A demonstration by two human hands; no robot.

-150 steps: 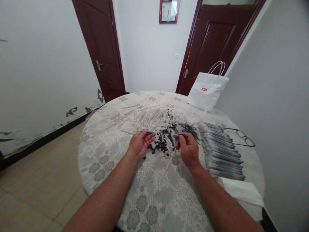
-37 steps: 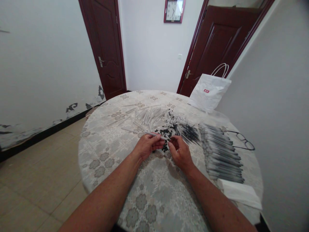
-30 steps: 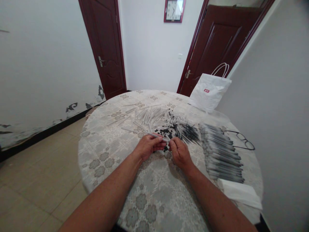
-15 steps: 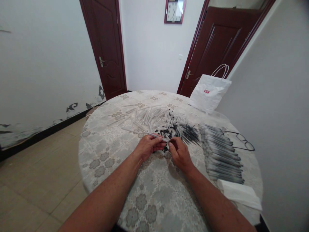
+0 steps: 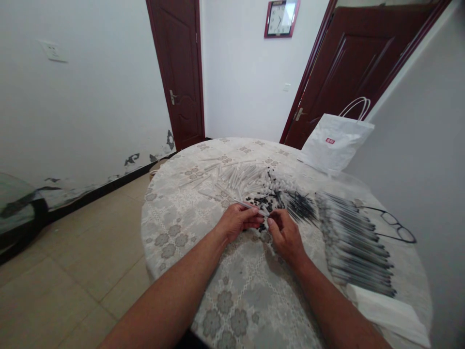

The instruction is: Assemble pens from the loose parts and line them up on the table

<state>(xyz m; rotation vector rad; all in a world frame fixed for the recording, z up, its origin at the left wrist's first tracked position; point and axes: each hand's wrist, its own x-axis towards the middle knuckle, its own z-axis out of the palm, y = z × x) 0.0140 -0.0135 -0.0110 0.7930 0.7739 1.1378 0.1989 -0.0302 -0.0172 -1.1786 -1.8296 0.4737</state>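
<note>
My left hand [image 5: 236, 222] is closed around a slim clear pen barrel [image 5: 247, 205], which slants down toward the right. At the barrel's right end, my right hand [image 5: 286, 236] pinches with thumb and fingers; any small part between those fingertips is hidden. Just beyond both hands lie small black pieces [image 5: 268, 200], like pen plugs. Behind them spreads a heap of clear barrels [image 5: 241, 177], beside small whitish parts [image 5: 279, 181]. A bundle of thin black refills [image 5: 302, 206] lies to the right of the hands.
Rows of pens [image 5: 358, 242] lie at the right, with black-framed glasses [image 5: 395, 227] beside them. A white folded packet [image 5: 390, 310] is nearer me. The white paper bag [image 5: 337, 143] stands at the back right of the round table, on a patterned tablecloth [image 5: 174, 242].
The whole scene has shifted right and slightly down in view as my head turned left. Both hands keep nearly the same pose on the pen barrel.
</note>
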